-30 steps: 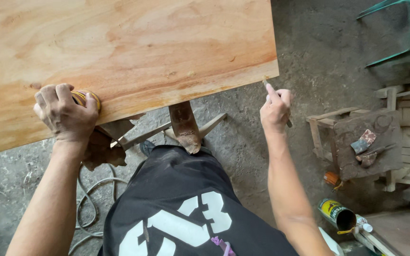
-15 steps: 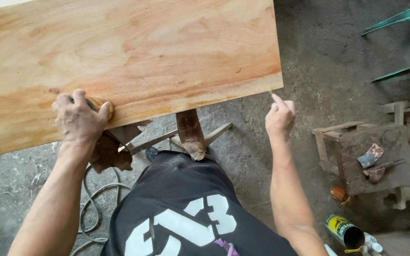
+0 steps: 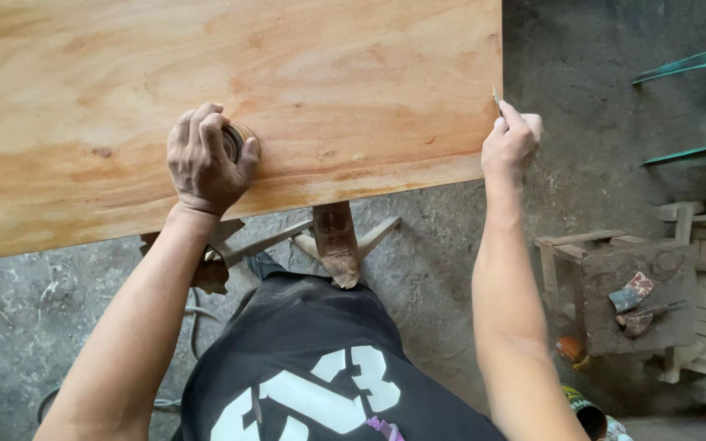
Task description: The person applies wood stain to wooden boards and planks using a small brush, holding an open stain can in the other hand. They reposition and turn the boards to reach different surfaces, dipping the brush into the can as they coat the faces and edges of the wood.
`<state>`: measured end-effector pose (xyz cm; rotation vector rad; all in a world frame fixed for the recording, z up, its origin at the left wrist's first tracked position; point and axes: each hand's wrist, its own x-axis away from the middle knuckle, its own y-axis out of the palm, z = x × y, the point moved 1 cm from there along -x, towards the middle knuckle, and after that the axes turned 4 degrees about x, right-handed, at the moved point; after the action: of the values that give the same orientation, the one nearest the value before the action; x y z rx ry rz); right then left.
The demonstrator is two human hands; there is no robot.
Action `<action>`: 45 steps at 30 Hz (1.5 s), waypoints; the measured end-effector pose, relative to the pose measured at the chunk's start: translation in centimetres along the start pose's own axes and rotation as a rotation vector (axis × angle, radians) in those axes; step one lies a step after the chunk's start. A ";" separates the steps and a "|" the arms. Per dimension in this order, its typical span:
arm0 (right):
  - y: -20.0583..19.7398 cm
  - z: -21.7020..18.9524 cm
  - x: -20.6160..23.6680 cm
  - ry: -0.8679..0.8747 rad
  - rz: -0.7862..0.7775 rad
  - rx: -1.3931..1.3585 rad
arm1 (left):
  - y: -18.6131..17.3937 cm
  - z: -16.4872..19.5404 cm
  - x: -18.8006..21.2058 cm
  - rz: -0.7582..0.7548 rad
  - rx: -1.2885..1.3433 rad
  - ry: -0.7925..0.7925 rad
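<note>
A large plywood board (image 3: 304,82) lies flat in front of me, filling the upper left of the view. My left hand (image 3: 206,159) rests on the board near its front edge, fingers curled over a small round tape-like object (image 3: 241,140). My right hand (image 3: 510,143) is at the board's right edge, pinching a thin pencil-like stick (image 3: 496,100) that points up along that edge.
A wooden stand leg (image 3: 337,245) props the board from below. A small dark wooden stool (image 3: 631,294) with putty knives sits on the concrete floor at right. A green frame (image 3: 696,98) stands far right, a can (image 3: 586,412) lies bottom right, and a hose (image 3: 194,318) lies at left.
Both hands moved up the board. The left hand went from the front edge onto the surface with the round object. The right hand rose to the board's right edge.
</note>
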<state>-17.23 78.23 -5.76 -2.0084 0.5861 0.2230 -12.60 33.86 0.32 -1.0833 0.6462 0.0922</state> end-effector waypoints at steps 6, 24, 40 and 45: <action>-0.2 -0.3 0.8 -0.144 -0.007 0.064 | -0.3 0.5 0.1 -0.033 0.000 -0.031; -0.7 0.7 0.0 -0.091 0.003 0.010 | 0.1 0.5 -0.2 0.032 -0.023 -0.019; 3.5 -5.2 -1.9 -0.220 -0.017 0.034 | -0.1 0.7 -0.2 0.002 -0.035 -0.045; 2.2 -4.3 -3.1 -0.288 -0.166 -0.021 | 0.0 0.9 -0.6 0.038 -0.039 -0.025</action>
<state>-21.33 74.58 -4.10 -1.9861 0.2351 0.4098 -12.66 34.69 0.90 -1.1064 0.6444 0.1515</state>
